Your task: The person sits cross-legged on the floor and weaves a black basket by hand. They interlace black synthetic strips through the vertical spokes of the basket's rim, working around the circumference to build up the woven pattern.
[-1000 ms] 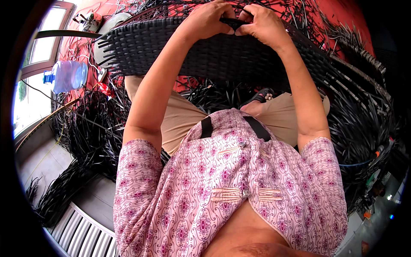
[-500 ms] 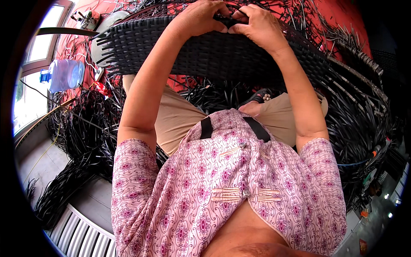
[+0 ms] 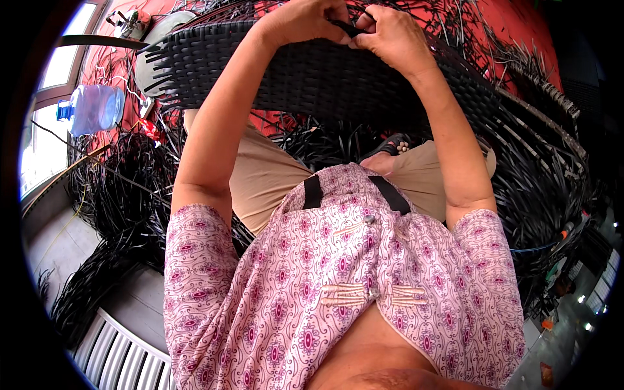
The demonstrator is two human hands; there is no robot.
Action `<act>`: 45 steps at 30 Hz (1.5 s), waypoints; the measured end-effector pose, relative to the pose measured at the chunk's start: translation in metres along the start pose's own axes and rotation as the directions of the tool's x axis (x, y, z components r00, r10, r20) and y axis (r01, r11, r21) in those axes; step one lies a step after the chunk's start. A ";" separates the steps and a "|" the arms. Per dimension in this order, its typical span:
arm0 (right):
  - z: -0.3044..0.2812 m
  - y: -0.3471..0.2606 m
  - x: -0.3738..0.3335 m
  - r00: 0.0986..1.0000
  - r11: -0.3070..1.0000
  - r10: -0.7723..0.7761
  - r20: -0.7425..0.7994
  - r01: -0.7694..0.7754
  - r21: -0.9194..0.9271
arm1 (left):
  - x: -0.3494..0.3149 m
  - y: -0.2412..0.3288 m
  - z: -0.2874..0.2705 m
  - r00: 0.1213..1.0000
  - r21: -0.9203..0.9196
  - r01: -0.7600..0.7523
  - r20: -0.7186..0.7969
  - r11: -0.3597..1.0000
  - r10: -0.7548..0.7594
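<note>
A curved panel of woven black strips (image 3: pixel 208 65) stands in front of me, its loose strip ends sticking out at the left. Both hands are at its top edge, close together. My left hand (image 3: pixel 309 21) is closed in a pinch at the edge. Between the hands runs a flat black strip (image 3: pixel 348 28). My right hand (image 3: pixel 392 38) grips the strip's other end between thumb and curled fingers, with a bit of it showing over the index finger. Part of the left fingertips is hidden.
Heaps of loose black strips (image 3: pixel 123 188) lie at the left, with more strips (image 3: pixel 539 175) at the right. A clear blue water jug (image 3: pixel 97 109) lies on its side by the window. A white slatted seat (image 3: pixel 120 354) is at the lower left. Red covering (image 3: pixel 520 32) spreads beyond the panel.
My left hand has shifted slightly up and away from the right, and the black strip now shows between them. The right hand has hardly moved.
</note>
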State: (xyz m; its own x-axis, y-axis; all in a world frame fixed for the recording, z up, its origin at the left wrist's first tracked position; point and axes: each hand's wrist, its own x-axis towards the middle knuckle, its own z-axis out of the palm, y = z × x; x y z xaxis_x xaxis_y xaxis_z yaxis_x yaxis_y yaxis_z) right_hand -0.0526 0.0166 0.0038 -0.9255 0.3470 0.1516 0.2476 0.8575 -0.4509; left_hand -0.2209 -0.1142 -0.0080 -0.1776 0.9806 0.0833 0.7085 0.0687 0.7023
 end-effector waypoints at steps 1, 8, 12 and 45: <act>-0.001 0.000 0.001 1.000 1.000 0.003 0.020 -0.004 0.009 | -0.001 0.005 -0.003 0.999 -0.064 0.041 0.038 0.997 -0.039; 0.003 -0.001 -0.004 0.998 0.998 -0.056 -0.006 0.056 -0.011 | -0.008 -0.003 0.001 0.997 -0.233 -0.078 -0.032 0.969 0.072; 0.003 -0.003 -0.007 0.994 0.992 -0.106 -0.001 0.105 -0.073 | -0.022 0.002 -0.010 0.983 -0.269 -0.182 -0.042 0.946 0.177; 0.016 -0.051 0.032 0.993 0.997 -0.061 0.097 0.066 -0.050 | -0.052 -0.050 -0.041 0.994 -0.537 -0.090 -0.102 0.839 0.042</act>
State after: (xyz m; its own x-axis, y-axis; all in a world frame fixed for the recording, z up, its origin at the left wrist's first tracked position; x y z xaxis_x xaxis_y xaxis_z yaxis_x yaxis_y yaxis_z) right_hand -0.0995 -0.0222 0.0180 -0.9624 0.2552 0.0924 0.1998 0.8965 -0.3953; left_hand -0.2748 -0.1761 -0.0187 -0.2165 0.9588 0.1841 0.2433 -0.1296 0.9613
